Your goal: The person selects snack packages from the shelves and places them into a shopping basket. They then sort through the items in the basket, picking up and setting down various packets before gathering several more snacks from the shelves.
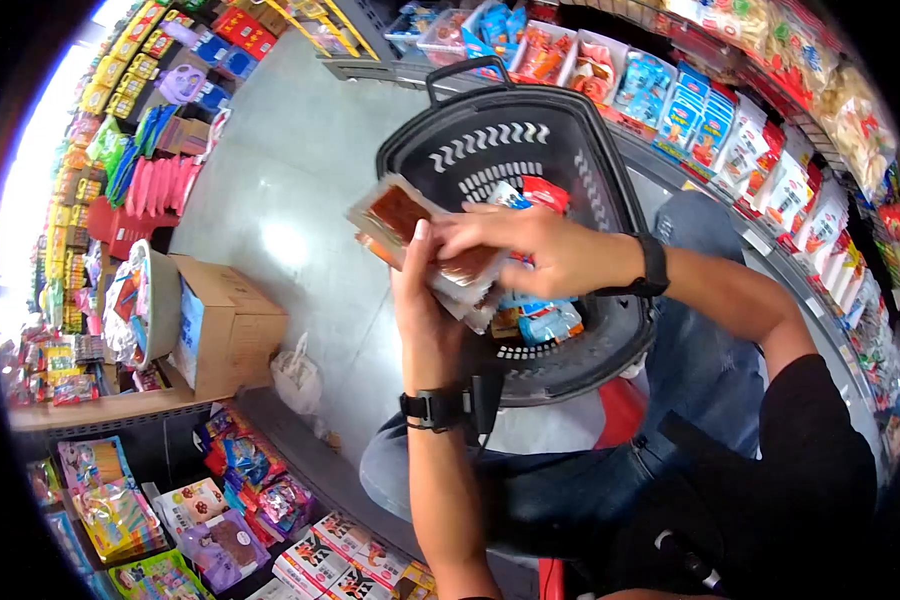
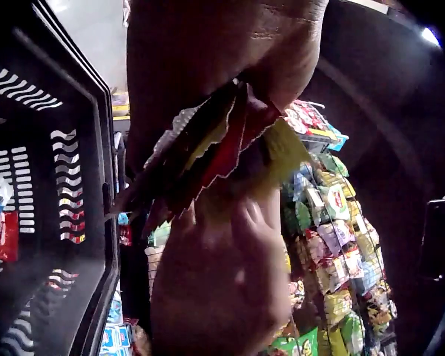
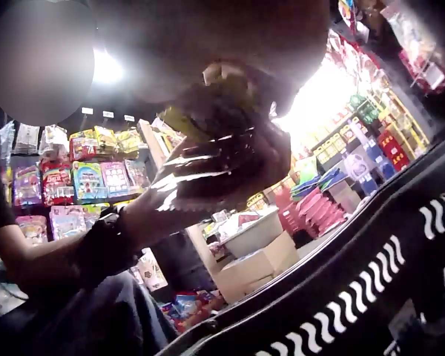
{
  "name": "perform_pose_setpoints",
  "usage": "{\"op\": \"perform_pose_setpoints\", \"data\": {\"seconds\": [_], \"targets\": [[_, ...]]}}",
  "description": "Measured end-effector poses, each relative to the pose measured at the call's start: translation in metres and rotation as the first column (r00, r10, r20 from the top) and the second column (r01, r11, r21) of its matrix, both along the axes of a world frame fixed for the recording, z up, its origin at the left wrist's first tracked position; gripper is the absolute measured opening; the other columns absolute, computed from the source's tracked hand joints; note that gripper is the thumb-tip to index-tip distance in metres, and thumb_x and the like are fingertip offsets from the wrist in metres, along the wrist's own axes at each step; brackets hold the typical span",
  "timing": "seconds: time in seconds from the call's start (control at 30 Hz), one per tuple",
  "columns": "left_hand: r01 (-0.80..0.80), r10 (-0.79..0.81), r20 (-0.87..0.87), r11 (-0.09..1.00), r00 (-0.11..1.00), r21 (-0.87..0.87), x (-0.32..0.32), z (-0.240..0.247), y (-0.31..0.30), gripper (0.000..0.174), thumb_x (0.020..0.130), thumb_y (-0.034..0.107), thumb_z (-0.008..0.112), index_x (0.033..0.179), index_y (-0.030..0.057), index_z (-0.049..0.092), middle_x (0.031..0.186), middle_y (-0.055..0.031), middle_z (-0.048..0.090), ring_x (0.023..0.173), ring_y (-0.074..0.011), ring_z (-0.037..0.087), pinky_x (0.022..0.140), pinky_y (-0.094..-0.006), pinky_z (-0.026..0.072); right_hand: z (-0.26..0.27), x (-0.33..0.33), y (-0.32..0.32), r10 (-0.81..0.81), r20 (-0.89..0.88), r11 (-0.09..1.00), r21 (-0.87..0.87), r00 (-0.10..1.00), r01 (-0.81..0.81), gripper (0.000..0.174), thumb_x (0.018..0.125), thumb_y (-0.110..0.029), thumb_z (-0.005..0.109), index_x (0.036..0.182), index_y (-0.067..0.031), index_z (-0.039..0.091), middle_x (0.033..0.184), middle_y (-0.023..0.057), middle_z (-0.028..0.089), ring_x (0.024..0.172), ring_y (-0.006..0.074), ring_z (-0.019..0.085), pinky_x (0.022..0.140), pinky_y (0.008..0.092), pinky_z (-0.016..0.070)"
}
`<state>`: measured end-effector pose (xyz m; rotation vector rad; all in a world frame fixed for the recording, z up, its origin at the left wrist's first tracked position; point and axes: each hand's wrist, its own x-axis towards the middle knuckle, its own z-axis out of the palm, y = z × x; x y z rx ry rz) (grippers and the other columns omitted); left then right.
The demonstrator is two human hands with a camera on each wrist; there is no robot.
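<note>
Several flat packets (image 1: pixel 398 210) above left rim of basket (image 1: pixel 560 130). Left hand (image 1: pixel 425 310) pinches them; right hand (image 1: pixel 545 255) touches, can't tell if fingers pinch. Slick-looking packets could slide outside basket if left thumb eases.

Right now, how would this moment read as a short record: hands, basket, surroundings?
Left hand: holds flat packets
Right hand: fingers on the packets
Basket: black; red pack and blue pack inside
Person's left: carton, white bag beside it
Person's right: rows of bagged goods
</note>
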<state>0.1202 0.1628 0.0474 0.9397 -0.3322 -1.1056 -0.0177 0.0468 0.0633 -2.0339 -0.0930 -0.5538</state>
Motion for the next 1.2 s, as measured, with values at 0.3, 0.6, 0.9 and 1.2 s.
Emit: {"op": "perform_pose_setpoints", "data": {"seconds": [0.3, 0.6, 0.9, 1.2], "targets": [[0.265, -0.327, 0.146, 0.905, 0.934, 0.331, -0.01, 0.013, -0.006, 0.029, 0.081, 0.003, 0.054, 0.109, -0.0033, 0.056, 0.092, -0.0095, 0.066, 0.078, -0.0167, 0.064, 0.064, -0.0287, 0.052, -0.016, 0.012, -0.037, -0.207, 0.261, 0.972, 0.167, 0.943, 0.167, 0.06, 0.1, -0.043, 0.036, 0.144, -0.003, 0.028, 0.15, 0.014, 0.026, 0.137, 0.026, 0.03, 0.111, 0.0385, 0.0264], [0.113, -0.143, 0.108, 0.962, 0.984, 0.247, -0.019, -0.023, -0.011, 0.024, 0.083, 0.012, 0.054, 0.104, 0.0006, 0.054, 0.099, -0.0147, 0.063, 0.087, -0.0276, 0.065, 0.08, -0.0394, 0.0532, -0.053, 0.027, -0.023, -0.126, -0.008, 0.902, 0.416, 0.992, 0.118, 0.056, 0.101, -0.046, 0.029, 0.134, -0.003, 0.046, 0.136, 0.0124, 0.048, 0.13, 0.0231, 0.041, 0.109, 0.036, 0.0282], [-0.369, 0.383, 0.456, 0.921, 0.803, -0.122, -0.02, -0.007, -0.019, 0.032, 0.086, 0.015, 0.053, 0.114, -0.0016, 0.056, 0.11, -0.0129, 0.061, 0.1, -0.0225, 0.06, 0.086, -0.0381, 0.0509, -0.052, 0.034, 0.003, 0.146, -0.171, -0.133, 0.973, 0.974, 0.191, 0.064, 0.091, -0.056, 0.042, 0.124, -0.0006, 0.045, 0.116, 0.0181, 0.058, 0.108, 0.0256, 0.057, 0.095, 0.0418, 0.0433], [-0.508, 0.507, 0.211, 0.86, 0.835, -0.057, 0.059, 0.032, 0.013, 0.02, 0.079, 0.012, 0.053, 0.098, 0.0067, 0.052, 0.096, -0.0095, 0.056, 0.092, -0.0245, 0.06, 0.08, -0.0413, 0.053, -0.159, 0.135, -0.179, -0.075, -0.619, 0.992, 0.033, 0.782, 0.122, 0.033, 0.083, -0.029, 0.053, 0.101, -0.0062, 0.068, 0.097, 0.0144, 0.07, 0.086, 0.0248, 0.067, 0.07, 0.0386, 0.0539]]}}
